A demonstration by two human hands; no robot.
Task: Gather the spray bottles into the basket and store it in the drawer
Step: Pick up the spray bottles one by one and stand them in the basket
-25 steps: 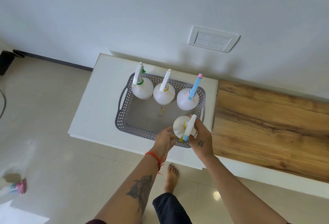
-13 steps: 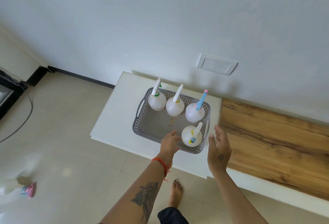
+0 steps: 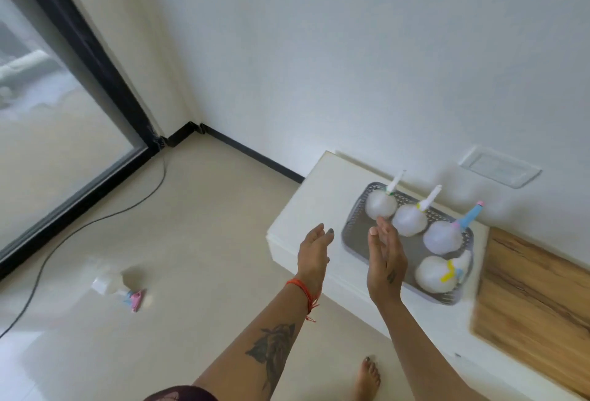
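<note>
View from a head-worn camera, looking down and forward, slightly blurred. Nearest are a bare foot (image 3: 368, 376) on the pale tiled floor (image 3: 198, 241) and two bare forearms reaching forward. The left hand (image 3: 314, 252), with a red thread at the wrist, hangs open in the air, fingers apart and holding nothing. The right hand (image 3: 384, 262) is raised beside it, palm turned inward, fingers loosely spread and also empty. Both hands sit in front of the near left corner of a low white table (image 3: 306, 209). On the table rests a grey perforated basket (image 3: 352, 234) holding four round white spray bottles: one near the front right (image 3: 434, 274) with yellow and blue trim, and three along the back, trimmed green (image 3: 380, 204), yellow (image 3: 408, 220) and blue-pink (image 3: 442, 238). To the left, on the floor and well apart from the table, a fifth spray bottle (image 3: 113, 285) with a pink and blue nozzle lies on its side. A black cable (image 3: 105, 215) runs across the floor towards a dark-framed glass door (image 3: 57, 145). Judging by this, gathering is nearly done: one bottle seems left to fetch, and the basket has yet to go into a drawer, which is not visible.
</note>
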